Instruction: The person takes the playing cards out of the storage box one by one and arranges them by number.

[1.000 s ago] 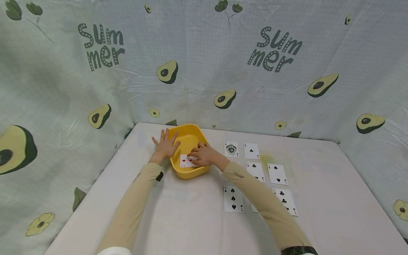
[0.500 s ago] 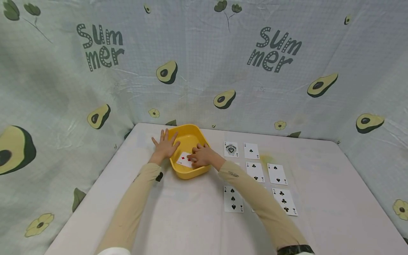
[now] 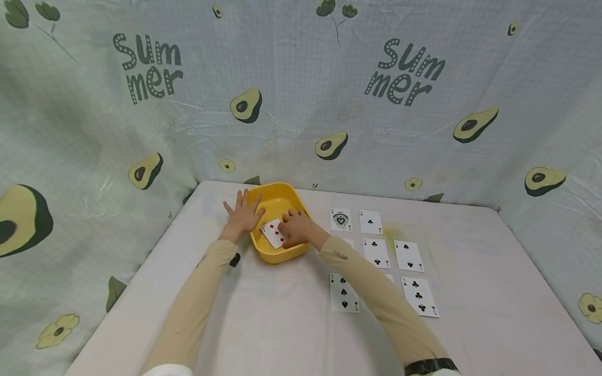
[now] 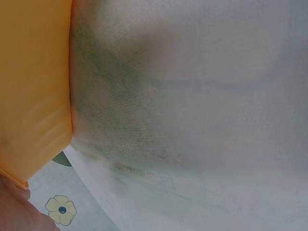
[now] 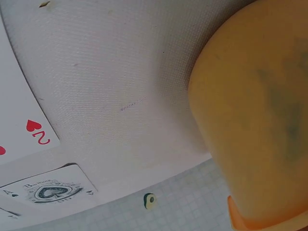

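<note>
A yellow plastic tray (image 3: 277, 257) stands near the table's back edge. My left hand (image 3: 241, 215) lies with spread fingers across its left rim; in the left wrist view, fingers (image 4: 21, 209) show at the rim beside the tray's outer wall (image 4: 36, 86). Inside the tray, my right hand (image 3: 298, 228) has bent fingers at the right edge of a playing card (image 3: 270, 233), the three of diamonds, lying slanted and face up. The fingers seem to pinch that edge, and the thumb is mostly hidden. Only the tray's outside (image 5: 250, 106) fills the right of the right wrist view.
Face-up cards lie in rows right of the tray: ace of spades (image 3: 340, 220), ace of clubs (image 3: 371, 222), two of clubs (image 3: 376, 254), two of spades (image 3: 409, 256), three of spades (image 3: 344, 300), three of clubs (image 3: 420, 296). My right sleeve (image 3: 371, 287) covers others, including a two of hearts (image 5: 24, 110).
The three of diamonds has turned from lying sideways to a slant, and more of its face shows. My right hand has shifted slightly within the tray; the left hand has stayed put.
</note>
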{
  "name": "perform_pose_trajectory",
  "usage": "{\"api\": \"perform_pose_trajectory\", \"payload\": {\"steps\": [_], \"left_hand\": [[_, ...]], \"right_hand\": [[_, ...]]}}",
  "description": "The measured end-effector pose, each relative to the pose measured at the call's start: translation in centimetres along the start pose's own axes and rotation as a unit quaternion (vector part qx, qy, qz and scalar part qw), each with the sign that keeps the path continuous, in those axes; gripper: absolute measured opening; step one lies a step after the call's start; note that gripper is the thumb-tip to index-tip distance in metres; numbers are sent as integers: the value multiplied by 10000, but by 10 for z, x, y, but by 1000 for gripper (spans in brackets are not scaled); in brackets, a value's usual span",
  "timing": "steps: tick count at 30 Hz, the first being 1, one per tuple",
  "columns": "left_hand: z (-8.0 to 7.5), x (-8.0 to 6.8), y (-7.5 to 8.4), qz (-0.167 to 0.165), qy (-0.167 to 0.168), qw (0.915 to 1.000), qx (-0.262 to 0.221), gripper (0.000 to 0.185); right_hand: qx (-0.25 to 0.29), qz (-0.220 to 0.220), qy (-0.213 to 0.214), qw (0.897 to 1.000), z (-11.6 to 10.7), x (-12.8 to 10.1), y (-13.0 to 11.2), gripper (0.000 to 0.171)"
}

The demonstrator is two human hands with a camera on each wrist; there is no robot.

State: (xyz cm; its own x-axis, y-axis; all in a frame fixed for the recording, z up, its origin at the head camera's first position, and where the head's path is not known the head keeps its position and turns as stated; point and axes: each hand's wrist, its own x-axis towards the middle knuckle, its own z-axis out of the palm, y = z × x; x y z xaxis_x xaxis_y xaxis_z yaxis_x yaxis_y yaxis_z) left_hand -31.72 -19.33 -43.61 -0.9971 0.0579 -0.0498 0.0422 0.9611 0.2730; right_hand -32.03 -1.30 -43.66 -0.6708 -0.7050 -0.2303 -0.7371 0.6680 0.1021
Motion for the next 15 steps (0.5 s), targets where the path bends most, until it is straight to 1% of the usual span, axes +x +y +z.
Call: {"api": "perform_pose_trajectory", "payload": {"steps": [6,8,10,15], "left_hand": [[0,1,1,-49,-51,10000,-10,56],[0,1,1,-48,-72,10000,-5,56],[0,1,1,-39,-78,10000,17,56],[-1,1,1,-10,-61,10000,14,56]], "right_hand": [[115,-30,255,9996,5,4,2,51],[75,-93,294,9995,6,4,1,54],[150,-125,307,9993,6,4,-2,56],[321,-58,296,9990,5,3,-6,62]]}}
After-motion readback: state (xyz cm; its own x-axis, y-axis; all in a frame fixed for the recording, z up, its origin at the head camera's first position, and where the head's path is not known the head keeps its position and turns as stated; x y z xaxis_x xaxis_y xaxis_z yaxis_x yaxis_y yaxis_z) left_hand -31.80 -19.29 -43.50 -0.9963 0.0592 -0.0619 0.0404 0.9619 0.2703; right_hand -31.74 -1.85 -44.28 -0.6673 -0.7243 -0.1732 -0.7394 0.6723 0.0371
